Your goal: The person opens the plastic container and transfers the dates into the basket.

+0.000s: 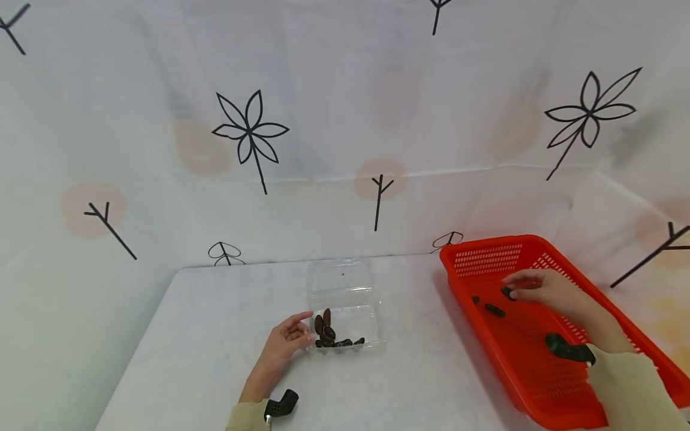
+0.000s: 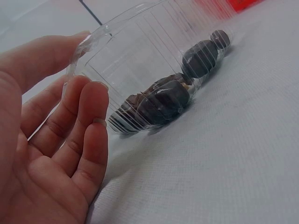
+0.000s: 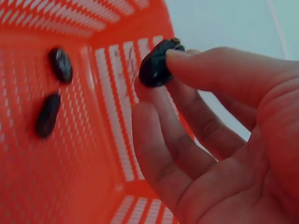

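My right hand (image 1: 544, 290) is over the red plastic basket, pinching a dark, wrinkled date (image 3: 158, 64) between thumb and fingertips. Two more dates (image 3: 60, 65) lie apart on the basket floor. On the table, a clear plastic box (image 1: 353, 323) stands with its lid (image 1: 341, 276) folded back. Several brown and dark dates (image 1: 326, 326) are gathered along its left and front sides. My left hand (image 1: 288, 341) holds the box's left edge, with the thumb and fingers about its rim in the left wrist view.
The red basket (image 1: 487, 353) has raised, slotted walls and fills the table's right side. White cloth covers the table (image 1: 205, 347). A patterned curtain (image 1: 323, 149) hangs behind it. Each wrist wears a small dark device.
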Demonstrator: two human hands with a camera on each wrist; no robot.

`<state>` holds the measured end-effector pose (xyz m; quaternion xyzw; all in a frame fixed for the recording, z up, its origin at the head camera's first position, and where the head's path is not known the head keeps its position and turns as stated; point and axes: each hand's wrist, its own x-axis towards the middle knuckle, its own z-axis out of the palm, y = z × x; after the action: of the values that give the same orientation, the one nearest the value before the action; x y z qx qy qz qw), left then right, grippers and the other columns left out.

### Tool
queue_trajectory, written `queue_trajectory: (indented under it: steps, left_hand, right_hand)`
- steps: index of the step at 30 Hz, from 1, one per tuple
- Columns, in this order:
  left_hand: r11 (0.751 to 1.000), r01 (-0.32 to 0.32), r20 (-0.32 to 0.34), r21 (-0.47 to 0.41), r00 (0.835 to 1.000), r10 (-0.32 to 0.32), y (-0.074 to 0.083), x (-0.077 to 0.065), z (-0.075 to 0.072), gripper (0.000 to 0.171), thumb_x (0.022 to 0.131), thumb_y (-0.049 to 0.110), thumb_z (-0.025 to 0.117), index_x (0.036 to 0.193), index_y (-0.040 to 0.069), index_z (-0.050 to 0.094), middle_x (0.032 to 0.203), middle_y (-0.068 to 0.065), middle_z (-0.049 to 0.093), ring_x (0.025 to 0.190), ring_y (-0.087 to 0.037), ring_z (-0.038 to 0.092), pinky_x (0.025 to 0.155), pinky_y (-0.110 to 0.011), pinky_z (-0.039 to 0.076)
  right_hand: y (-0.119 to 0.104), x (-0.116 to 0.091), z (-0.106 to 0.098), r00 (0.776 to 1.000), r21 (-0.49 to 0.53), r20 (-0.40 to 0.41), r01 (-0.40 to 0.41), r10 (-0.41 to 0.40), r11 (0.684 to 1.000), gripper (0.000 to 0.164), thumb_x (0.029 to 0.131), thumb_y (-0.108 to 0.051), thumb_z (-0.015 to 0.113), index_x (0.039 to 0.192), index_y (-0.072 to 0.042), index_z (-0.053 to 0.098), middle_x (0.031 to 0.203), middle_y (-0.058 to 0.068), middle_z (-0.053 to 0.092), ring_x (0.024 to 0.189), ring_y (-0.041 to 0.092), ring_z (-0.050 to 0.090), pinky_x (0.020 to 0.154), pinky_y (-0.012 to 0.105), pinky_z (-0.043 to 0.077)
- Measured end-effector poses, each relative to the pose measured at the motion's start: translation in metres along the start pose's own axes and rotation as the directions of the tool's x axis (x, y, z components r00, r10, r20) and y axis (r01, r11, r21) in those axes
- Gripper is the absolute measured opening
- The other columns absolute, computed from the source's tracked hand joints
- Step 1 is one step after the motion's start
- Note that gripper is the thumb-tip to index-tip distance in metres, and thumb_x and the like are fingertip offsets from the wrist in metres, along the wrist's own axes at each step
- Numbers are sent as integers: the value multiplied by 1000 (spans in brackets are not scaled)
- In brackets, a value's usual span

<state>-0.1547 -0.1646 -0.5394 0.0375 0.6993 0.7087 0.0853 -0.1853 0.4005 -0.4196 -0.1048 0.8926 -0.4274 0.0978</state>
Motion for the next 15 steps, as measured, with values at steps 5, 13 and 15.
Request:
queue_trajectory:
  steps: [5,13,15]
  left_hand:
    - [1000,1,8,-1,1000,-1,0,1,1,54,85,1,76,136,0,56,93,-6,59,76,-12,56,69,-23,47]
    - [1000,-24,18,10,1000,24,0,1,0,56,85,0,76,137,-4,54,92,-4,59,76,-10,56,69,-23,47]
    - [1000,-27,22,14,999,26,0,1,0,57,85,0,76,137,-5,53,91,-4,59,76,-10,56,69,-23,48]
  right_hand:
    - [19,-7,-10,999,-6,22,-46,46,999,37,97,-12,65,127,9,59,115,15,65,91,10,65,77,30,54]
    - [37,-9,-11,993,6,40,-108,108,994,42,97,-13,64,130,12,55,117,21,64,92,11,65,79,33,55]
    - [39,-9,-11,993,22,35,-112,112,993,42,97,-12,65,130,13,55,116,22,64,92,13,66,79,33,55]
